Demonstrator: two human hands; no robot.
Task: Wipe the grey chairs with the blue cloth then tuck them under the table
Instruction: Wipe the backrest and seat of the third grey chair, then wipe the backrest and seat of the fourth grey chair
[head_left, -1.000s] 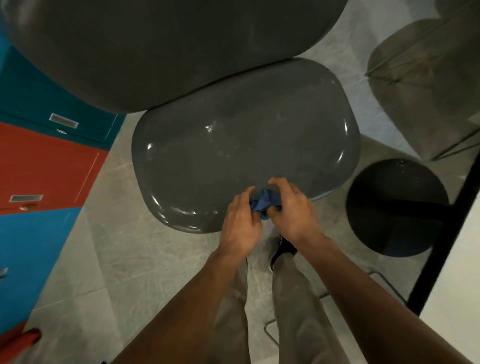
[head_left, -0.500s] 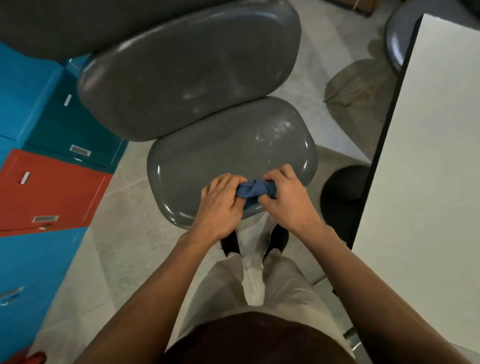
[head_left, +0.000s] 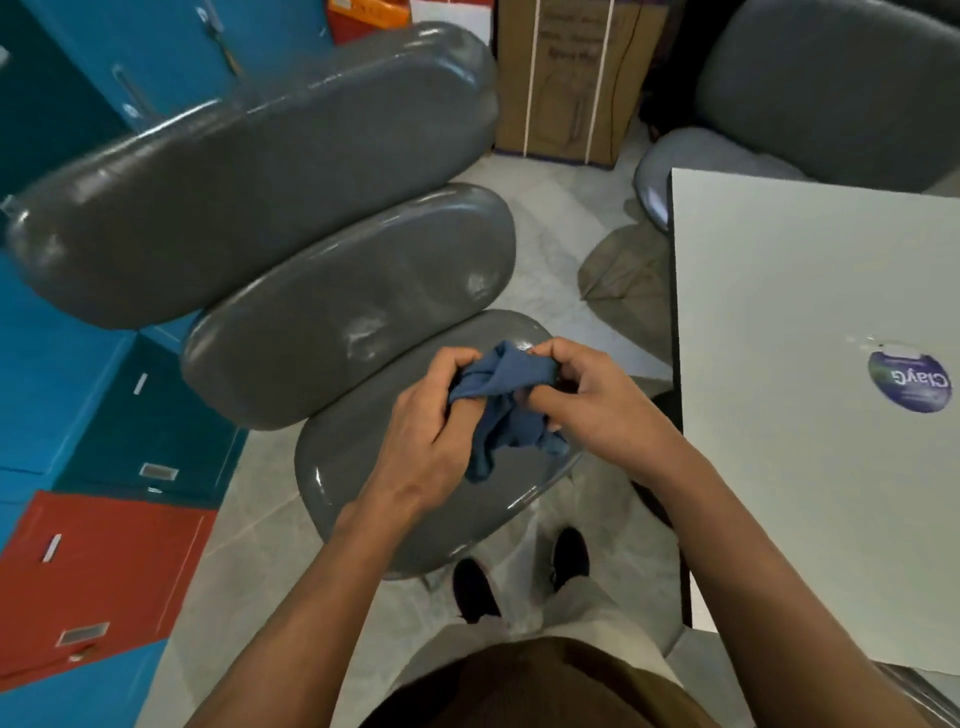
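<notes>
A glossy grey chair stands in front of me, its seat (head_left: 363, 467) below my hands and its two back pads (head_left: 332, 306) rising to the upper left. Both hands hold the bunched blue cloth (head_left: 501, 400) above the seat's right part. My left hand (head_left: 431, 431) grips its left end, my right hand (head_left: 587, 395) its right end, and a loose tail hangs down between them. A second grey chair (head_left: 831, 88) stands at the far end of the white table (head_left: 805, 389), at the upper right.
Blue, teal and red cabinet drawers (head_left: 98, 561) line the left side. A cardboard box (head_left: 571, 78) stands on the floor behind the chair. The table carries a round purple sticker (head_left: 909, 382). My shoes (head_left: 472, 587) stand on the pale floor below the seat.
The view has risen and pulled back, so the table and far chair now show. My hands have lifted off the seat edge and the cloth has loosened between them.
</notes>
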